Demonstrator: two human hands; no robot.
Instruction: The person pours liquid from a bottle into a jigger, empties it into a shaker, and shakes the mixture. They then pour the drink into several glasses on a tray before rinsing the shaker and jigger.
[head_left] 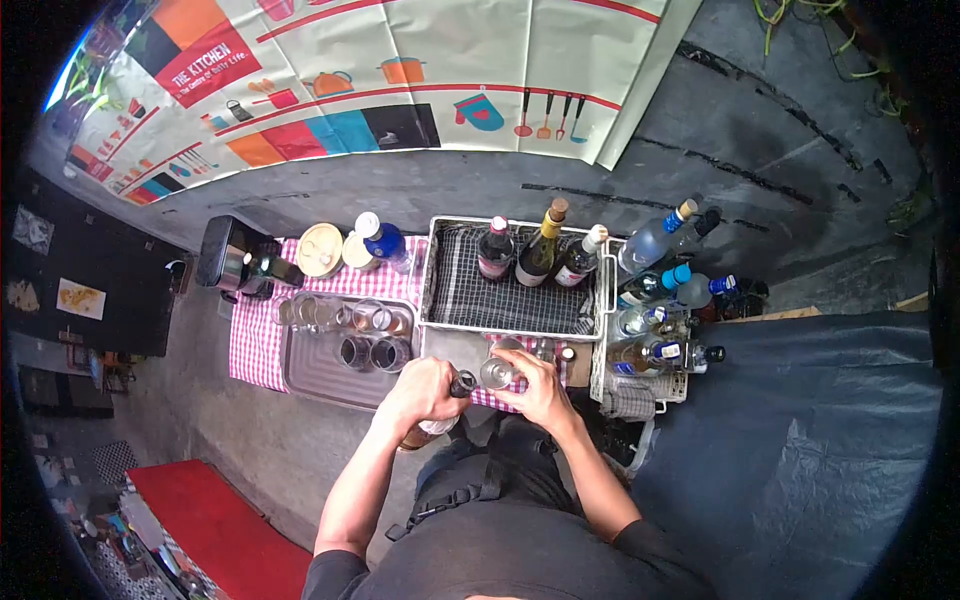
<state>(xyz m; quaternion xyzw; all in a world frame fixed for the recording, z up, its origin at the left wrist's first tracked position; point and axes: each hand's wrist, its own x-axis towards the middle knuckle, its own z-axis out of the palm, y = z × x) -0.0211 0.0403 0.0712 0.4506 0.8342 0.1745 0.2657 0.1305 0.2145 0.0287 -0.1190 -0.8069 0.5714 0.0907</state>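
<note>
My left hand (424,391) is closed around a bottle (462,384), whose dark neck points up and to the right. Part of its pale label and brownish body shows below the fist. With its fingers wrapped around the side, my right hand (541,392) holds a clear glass (497,374) just right of the bottle's mouth. The two stand close together but apart, above the table's front edge. I cannot make out whether the glass holds any liquid. Left of my hands, a grey tray (305,375) carries several glasses (390,353), some dark inside.
Behind my hands, a white wire basket (430,300) lined with checked cloth holds three bottles. Several more bottles (665,350) crowd a second basket (640,392) at right. A blue bottle (383,240) and a black appliance (232,255) stand back left on checked tablecloth (255,345).
</note>
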